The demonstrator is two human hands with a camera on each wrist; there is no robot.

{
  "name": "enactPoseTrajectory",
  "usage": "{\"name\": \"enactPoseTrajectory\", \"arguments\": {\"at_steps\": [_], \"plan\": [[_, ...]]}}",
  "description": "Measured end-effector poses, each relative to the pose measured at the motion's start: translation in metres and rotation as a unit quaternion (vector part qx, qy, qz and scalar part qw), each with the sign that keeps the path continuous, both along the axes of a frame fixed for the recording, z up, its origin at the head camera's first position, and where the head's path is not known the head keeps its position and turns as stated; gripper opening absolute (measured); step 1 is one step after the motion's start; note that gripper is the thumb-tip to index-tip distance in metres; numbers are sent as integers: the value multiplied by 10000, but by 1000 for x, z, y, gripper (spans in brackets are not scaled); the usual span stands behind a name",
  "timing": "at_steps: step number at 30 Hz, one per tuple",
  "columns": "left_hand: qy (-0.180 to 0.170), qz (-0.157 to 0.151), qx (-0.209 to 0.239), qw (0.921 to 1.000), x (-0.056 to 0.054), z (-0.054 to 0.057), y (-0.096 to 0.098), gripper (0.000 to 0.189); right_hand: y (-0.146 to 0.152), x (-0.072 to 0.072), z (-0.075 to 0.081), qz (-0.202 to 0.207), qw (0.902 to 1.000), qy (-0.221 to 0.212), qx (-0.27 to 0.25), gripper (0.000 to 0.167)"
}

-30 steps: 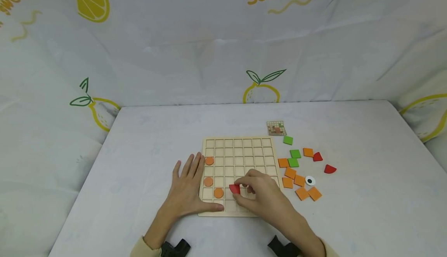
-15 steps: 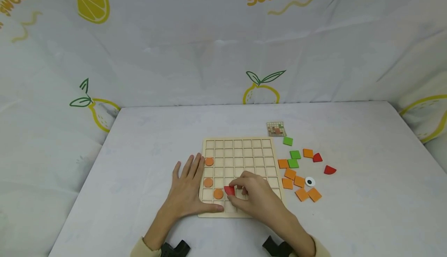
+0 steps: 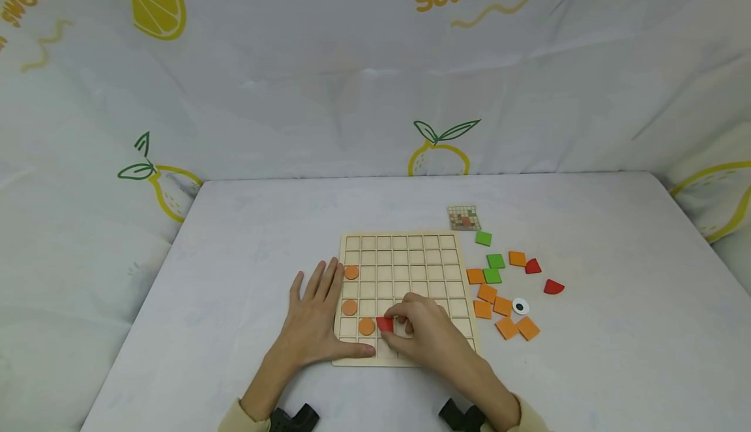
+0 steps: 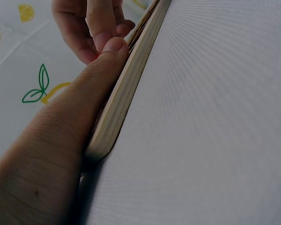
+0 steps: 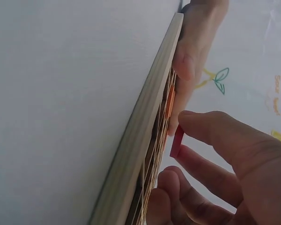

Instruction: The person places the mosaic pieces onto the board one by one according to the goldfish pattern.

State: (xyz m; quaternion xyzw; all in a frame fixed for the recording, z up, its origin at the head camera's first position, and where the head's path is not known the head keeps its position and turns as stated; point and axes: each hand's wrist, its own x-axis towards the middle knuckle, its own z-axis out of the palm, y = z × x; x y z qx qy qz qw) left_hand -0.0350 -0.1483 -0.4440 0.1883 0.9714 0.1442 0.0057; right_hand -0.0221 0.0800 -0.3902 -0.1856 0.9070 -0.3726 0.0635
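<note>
A wooden grid board lies on the table. My right hand pinches a red quarter-circle tile between thumb and index finger, low over a cell near the board's lower left. In the right wrist view the red tile stands tilted on edge between the fingertips. My left hand rests with spread fingers along the board's left side, its thumb over the near left corner. Round orange tiles sit in left cells: one high up, another lower, and a third orange disc just left of the red tile.
Right of the board lie several orange square tiles, green squares, two red quarter-circles and a white disc with a black dot. A small patterned card lies beyond the board's far right corner. A printed cloth hangs behind.
My right hand has carried the red tile a short way left and slightly nearer, up beside the lower orange disc. The left hand has stayed in place.
</note>
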Motion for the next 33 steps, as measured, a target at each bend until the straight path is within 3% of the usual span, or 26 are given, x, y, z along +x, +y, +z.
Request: {"name": "enactPoseTrajectory", "arguments": {"at_steps": [6,33], "plan": [[-157,71,-91,9998,0,-1,0,149,1,0,-3,-23,10000,0,-5,8],[-226,76,-116,9996,-1,0,1,148,5,0,-5,-25,9997,-241,42,15]]}}
